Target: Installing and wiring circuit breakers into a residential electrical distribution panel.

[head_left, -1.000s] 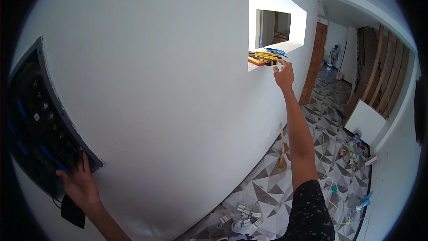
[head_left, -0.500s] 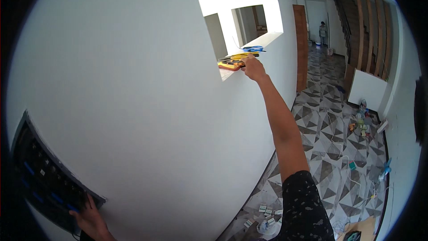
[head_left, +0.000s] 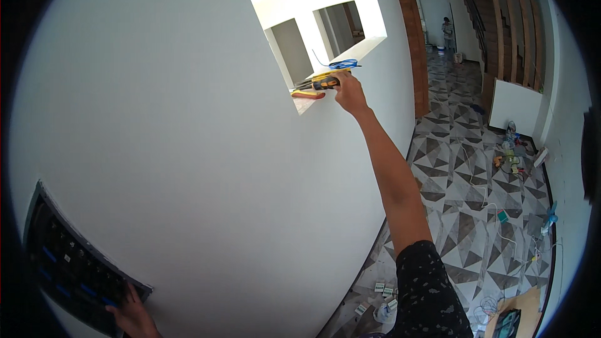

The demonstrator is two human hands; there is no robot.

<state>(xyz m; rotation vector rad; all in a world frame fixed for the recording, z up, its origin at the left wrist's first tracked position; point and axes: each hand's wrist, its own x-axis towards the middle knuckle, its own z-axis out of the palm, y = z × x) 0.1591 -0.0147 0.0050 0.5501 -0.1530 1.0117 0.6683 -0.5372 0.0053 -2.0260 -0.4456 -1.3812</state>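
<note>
At the far end of my outstretched right arm, my right hand [head_left: 350, 92] is closed around a yellow-and-black handled hand tool [head_left: 325, 81] over the sill of the wall opening. Its exact kind is too small to tell. Beneath it on the sill [head_left: 303, 106] rests a red-and-yellow tool [head_left: 307, 95]. A coil of blue wire [head_left: 344, 63] sits just beyond the hand. At lower left, my left hand [head_left: 133, 316] has its thumb and fingers apart, resting at the lower right corner of a dark recessed electrical panel [head_left: 69, 263] with blue parts inside.
White wall [head_left: 188, 150] runs between panel and opening. Small boxes [head_left: 379, 288] lie on the tiled floor [head_left: 451, 231] by the wall's foot. Cables, a cardboard sheet [head_left: 529, 307] and assorted items [head_left: 513, 156] line the right side. Another person [head_left: 447, 32] stands far down the hallway.
My right hand has closed on the yellow-and-black tool and shifted it slightly above the sill. The whole view has turned a little; my left hand stays at the panel.
</note>
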